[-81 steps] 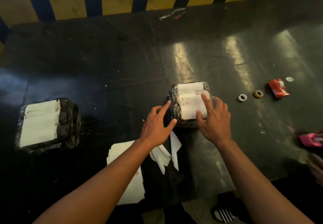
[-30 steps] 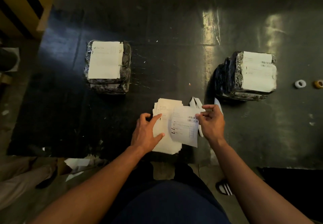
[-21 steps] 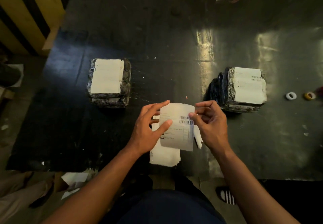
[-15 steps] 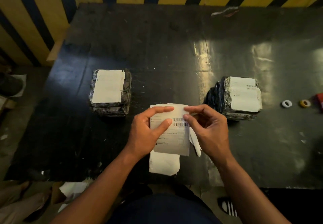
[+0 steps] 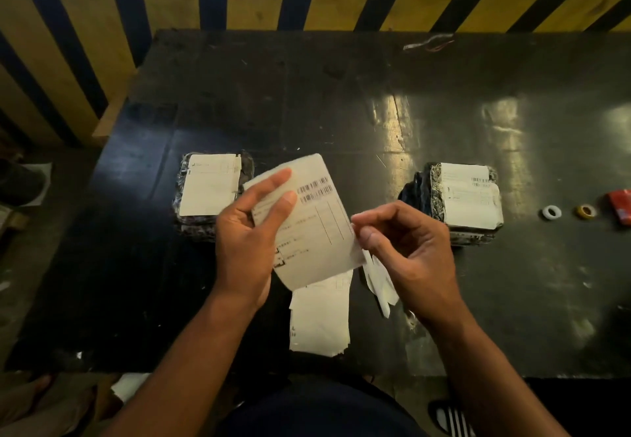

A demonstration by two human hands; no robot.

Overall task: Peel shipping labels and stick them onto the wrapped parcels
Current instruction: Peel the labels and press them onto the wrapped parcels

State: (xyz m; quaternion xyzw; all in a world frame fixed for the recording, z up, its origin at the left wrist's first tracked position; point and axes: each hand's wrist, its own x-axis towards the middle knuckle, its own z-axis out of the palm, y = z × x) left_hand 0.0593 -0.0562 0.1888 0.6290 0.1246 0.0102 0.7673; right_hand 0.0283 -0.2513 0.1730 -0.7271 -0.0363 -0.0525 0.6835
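Observation:
My left hand [image 5: 244,245] holds a white shipping label [image 5: 316,228] with barcodes, tilted and lifted above the black table [image 5: 307,102]. The thumb and forefinger of my right hand [image 5: 409,255] pinch the label's lower right corner. Under my hands a stack of labels [image 5: 319,320] lies at the table's front edge, with loose white backing strips [image 5: 380,286] beside it. A wrapped parcel [image 5: 191,194] with a label on top sits at the left, partly behind my left hand. A second labelled parcel [image 5: 461,201] sits at the right.
Two small tape rolls, one white [image 5: 551,212] and one yellow [image 5: 586,211], and a red packet [image 5: 621,206] lie at the far right. A yellow wall with dark stripes [image 5: 102,27] stands behind the table. Scraps of paper [image 5: 128,385] lie on the floor below.
I took one label off the stack with both hands, raised it and tilted it. My right hand's fingers have shifted from its top edge to its lower right corner.

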